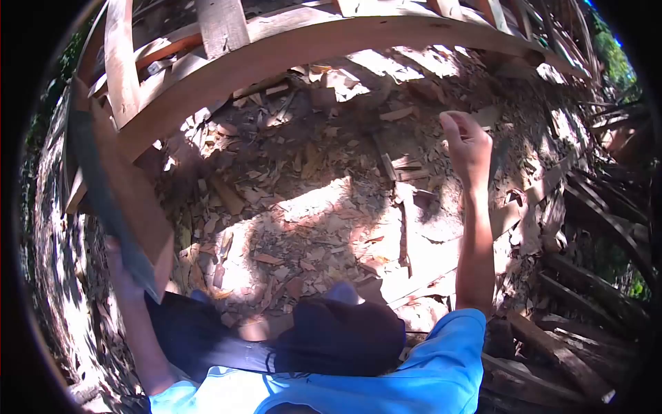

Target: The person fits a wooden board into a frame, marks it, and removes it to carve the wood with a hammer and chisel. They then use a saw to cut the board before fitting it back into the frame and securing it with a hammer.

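Note:
A large wooden frame, with a long curved rail (310, 47) and upright slats (224, 27), spans the top of the view. From its left corner a thick wooden beam (134, 200) comes toward me, its outer side showing blue-grey. My left hand (123, 269) is against the outer side of this beam near its close end, closed on it, with most fingers hidden. My right hand (470, 141) is raised over the ground on the right, apart from the frame. Its fingers are curled in, thumb uppermost, and nothing shows in them.
Wood chips and shavings (310, 207) cover the sunlit ground under the frame. A thin stick (407, 228) lies among them at centre right. Rough timber pieces (558, 352) are piled at lower right. My dark-clothed legs (345, 334) are at the bottom.

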Motion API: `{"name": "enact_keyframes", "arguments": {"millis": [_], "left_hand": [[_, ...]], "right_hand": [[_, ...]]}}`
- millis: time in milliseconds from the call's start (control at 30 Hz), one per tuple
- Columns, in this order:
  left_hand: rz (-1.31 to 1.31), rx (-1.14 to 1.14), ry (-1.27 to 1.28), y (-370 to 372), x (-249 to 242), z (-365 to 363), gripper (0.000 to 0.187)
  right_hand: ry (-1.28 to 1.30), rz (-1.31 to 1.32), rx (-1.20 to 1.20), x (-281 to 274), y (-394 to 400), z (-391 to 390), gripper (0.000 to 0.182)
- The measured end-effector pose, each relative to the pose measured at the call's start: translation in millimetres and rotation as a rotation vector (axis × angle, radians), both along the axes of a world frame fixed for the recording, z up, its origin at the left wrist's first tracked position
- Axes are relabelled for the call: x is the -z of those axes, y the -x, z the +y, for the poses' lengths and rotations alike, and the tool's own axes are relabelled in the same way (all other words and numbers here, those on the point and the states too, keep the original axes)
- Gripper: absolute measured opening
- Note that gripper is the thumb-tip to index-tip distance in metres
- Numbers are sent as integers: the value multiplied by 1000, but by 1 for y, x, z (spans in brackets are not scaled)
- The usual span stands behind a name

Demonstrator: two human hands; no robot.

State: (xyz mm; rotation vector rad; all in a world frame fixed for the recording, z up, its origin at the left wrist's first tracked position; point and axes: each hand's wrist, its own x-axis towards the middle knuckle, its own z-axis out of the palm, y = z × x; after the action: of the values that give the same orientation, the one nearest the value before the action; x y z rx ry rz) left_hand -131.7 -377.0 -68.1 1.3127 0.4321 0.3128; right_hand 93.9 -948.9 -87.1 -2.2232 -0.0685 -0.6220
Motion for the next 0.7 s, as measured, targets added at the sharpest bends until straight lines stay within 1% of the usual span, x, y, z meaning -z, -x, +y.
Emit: {"name": "enact_keyframes", "arguments": {"millis": [33, 67, 100, 133, 167, 200, 233, 267, 300, 400, 500, 600, 700], "left_hand": [[32, 41, 124, 1, 17, -44, 71], [111, 135, 243, -3, 42, -78, 76], [218, 278, 385, -8, 71, -105, 81], [286, 318, 339, -18, 94, -140, 79], [285, 498, 361, -29, 125, -159, 76], [347, 551, 325, -37, 143, -184, 75], [410, 596, 297, -41, 161, -203, 73], [477, 666, 249, -40, 185, -206, 73], [541, 729, 198, -40, 205, -205, 74], [736, 795, 399, -31, 243, -202, 73], [976, 705, 453, -36, 287, -204, 71], [858, 823, 307, -56, 311, -205, 77], [677, 825, -396, -58, 337, -209, 89]], "right_hand": [[-19, 113, 8, 23, 2, -17, 28], [101, 223, 68, 60, 0, -38, 32], [167, 381, 141, 95, 3, -52, 38], [231, 401, 179, 161, 1, -71, 40], [294, 509, 198, 209, 14, -80, 40], [385, 586, 195, 252, 31, -83, 42], [472, 701, 201, 277, 52, -77, 49], [516, 777, 185, 293, 72, -65, 48], [521, 830, 185, 302, 85, -55, 46], [476, 892, 213, 313, 108, -39, 42], [342, 883, 271, 305, 116, -41, 38], [129, 849, 333, 277, 129, -41, 33], [-126, 823, 391, 241, 142, -35, 29]]}}
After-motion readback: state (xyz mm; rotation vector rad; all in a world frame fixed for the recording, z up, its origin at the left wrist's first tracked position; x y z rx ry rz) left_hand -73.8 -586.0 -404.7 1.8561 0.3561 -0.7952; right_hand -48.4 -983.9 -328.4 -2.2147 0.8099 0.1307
